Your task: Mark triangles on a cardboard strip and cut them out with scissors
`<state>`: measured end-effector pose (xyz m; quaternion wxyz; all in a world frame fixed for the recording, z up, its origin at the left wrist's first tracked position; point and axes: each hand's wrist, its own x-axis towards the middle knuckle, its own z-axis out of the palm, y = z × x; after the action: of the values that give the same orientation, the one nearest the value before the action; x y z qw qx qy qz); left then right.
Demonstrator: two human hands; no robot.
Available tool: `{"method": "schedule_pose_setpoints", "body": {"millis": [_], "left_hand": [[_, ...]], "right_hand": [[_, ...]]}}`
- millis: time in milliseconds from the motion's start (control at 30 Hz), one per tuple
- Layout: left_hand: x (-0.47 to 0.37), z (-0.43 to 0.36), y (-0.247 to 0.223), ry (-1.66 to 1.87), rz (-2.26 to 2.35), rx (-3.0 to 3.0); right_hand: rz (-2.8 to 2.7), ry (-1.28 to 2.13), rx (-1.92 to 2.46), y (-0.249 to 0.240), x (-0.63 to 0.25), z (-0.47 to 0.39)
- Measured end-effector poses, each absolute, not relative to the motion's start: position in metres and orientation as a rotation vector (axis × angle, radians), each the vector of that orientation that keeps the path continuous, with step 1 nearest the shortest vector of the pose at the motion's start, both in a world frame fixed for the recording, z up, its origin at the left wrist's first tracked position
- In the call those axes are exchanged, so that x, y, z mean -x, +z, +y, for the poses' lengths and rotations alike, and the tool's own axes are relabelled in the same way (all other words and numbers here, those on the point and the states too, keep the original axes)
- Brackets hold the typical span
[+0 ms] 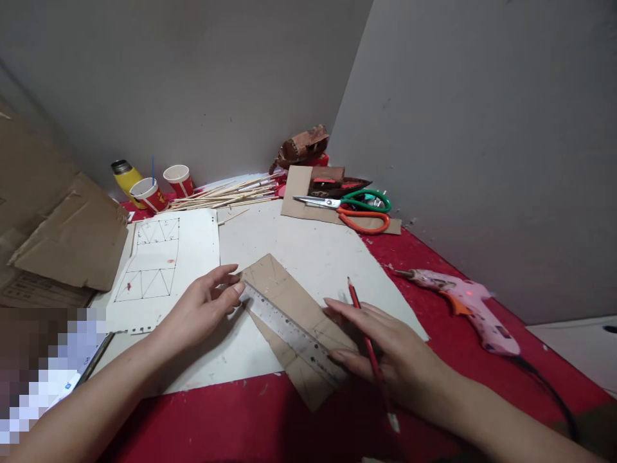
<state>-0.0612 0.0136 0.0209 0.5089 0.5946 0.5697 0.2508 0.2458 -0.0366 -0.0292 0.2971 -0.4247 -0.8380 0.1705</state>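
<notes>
A clear ruler (282, 325) lies slantwise along a piece of brown cardboard (274, 273) that bears faint pencil lines. At the ruler's upper end, my left hand (212, 302) pinches it, thumb on top, close to the cardboard's edge. My right hand (385, 347) is at the lower right, its thumb and fingers on the ruler and the cardboard's edge. A red and black pencil (369, 344) is tucked between the fingers of that hand, its tip pointing up and away. White board (385, 302) lies beneath the cardboard, whose lower corner overhangs the red tabletop (216, 424).
Left of my hands is a sheet with truss drawings (154, 257). Wooden sticks (236, 193), paper cups (178, 180) and a yellow bottle (126, 180) stand or lie behind. Scissors (347, 207) rest on cardboard. A pink glue gun (463, 302) with a cord lies right.
</notes>
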Motion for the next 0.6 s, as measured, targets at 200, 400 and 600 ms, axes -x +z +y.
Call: {"method": "schedule_pose_setpoints", "body": {"millis": [200,400,600], "left_hand": [[0.038,0.005,0.018,0.558,1.344,-2.057],[0.029,-0.02,-0.003,0.207,1.062,-2.784],[0.034,-0.032,-0.013,0.088,1.127,-2.866]], "right_hand": [[-2.366,0.285,1.183,-0.028,-0.237,-0.039],[-2.474,0.343,1.215,-0.022,-0.226,-0.059],[-2.464,0.43,1.256,-0.021,-0.229,-0.068]]}}
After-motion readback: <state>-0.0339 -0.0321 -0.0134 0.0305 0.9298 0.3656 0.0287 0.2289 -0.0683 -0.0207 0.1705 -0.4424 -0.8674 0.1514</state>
